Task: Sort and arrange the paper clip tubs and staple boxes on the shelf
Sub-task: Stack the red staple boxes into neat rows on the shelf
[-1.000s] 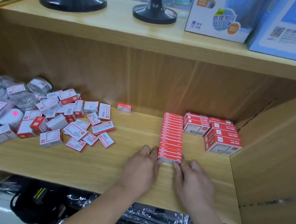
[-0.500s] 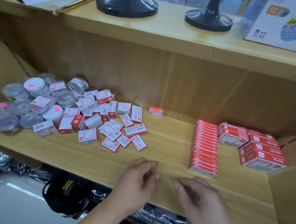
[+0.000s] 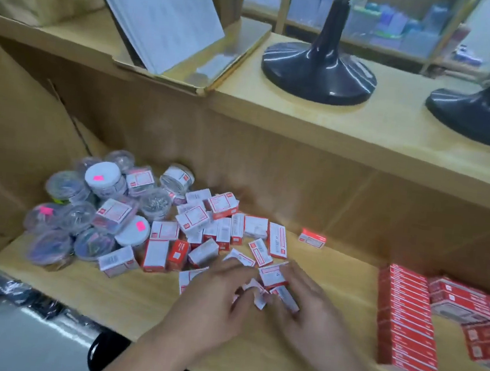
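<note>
My two hands are in the lower middle of the picture, close together at the near edge of the messy pile. My right hand has its fingers curled round a couple of the loose staple boxes and pinches them. My left hand has bent fingers too, with the tips on a small box, but that spot is blurry, so I cannot tell if it really holds it.

The rest of the loose boxes lie every which way in the middle left, on the wooden shelf. The paper clip tubs are heaped just beside them, further left. One box sits alone near the back. At the lower right stands the neat row of red boxes, with more red stacks just beside it.

I think these little boxes are light but a bit heavy for their size. They are stiff cardboard, so they will not squash. Their sides look smooth, and a bunch could slip apart. I would hold each one by its two long sides, and squeeze a bunch from both ends. The tubs look round, smooth and hard, so they may roll. I would take those from above, round the lid.
</note>
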The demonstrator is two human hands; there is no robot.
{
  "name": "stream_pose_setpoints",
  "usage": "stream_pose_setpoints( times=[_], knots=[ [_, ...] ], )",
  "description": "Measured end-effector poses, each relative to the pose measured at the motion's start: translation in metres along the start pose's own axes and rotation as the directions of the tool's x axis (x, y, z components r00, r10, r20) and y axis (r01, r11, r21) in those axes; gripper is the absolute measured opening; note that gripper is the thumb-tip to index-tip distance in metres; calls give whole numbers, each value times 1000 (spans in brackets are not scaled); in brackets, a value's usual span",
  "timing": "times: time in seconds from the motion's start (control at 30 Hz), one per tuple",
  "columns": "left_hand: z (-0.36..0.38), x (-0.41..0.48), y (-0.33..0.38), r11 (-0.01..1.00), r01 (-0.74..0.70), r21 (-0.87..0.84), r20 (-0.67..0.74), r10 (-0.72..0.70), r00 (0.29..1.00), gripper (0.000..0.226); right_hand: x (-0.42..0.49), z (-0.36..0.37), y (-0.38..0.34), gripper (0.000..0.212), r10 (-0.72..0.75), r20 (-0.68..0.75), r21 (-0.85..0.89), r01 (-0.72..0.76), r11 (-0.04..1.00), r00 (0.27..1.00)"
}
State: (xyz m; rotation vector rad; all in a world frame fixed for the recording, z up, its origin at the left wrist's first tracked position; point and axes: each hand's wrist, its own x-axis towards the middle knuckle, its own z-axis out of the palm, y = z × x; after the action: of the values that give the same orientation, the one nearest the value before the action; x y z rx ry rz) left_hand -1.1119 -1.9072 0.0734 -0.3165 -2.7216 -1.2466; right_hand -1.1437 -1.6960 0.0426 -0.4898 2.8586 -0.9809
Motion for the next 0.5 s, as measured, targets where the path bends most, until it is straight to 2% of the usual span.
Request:
stream_pose_setpoints(
  times=[0.07,0.13,0.2,0.27,0.37,0.43,0.5],
  knots=[
    [-4,21,2,998,-62,24,16,61,998,26,-1,3,-4,47,-15,-37,134,20,991,999],
    [-3,41,1,991,-125,48,112,119,987,27,-3,3,-4,47,45,-63,271,-26,962,997],
    [1,59,-4,964,-216,153,149,194,970,26,4,-4,2,43,124,-103,278,-92,956,987],
    [11,75,-14,908,-295,297,170,254,952,24,22,-18,14,38,176,-177,137,-153,979,968],
    [30,90,-27,787,-382,484,313,253,916,41,51,-34,20,43,102,-203,-93,-122,988,974],
    [38,91,-30,745,-398,535,389,201,899,52,61,-35,19,46,70,-165,-250,-111,962,984],
    [37,87,-30,744,-391,541,411,172,895,56,65,-33,23,44,46,-168,-371,-106,923,985]
  ],
)
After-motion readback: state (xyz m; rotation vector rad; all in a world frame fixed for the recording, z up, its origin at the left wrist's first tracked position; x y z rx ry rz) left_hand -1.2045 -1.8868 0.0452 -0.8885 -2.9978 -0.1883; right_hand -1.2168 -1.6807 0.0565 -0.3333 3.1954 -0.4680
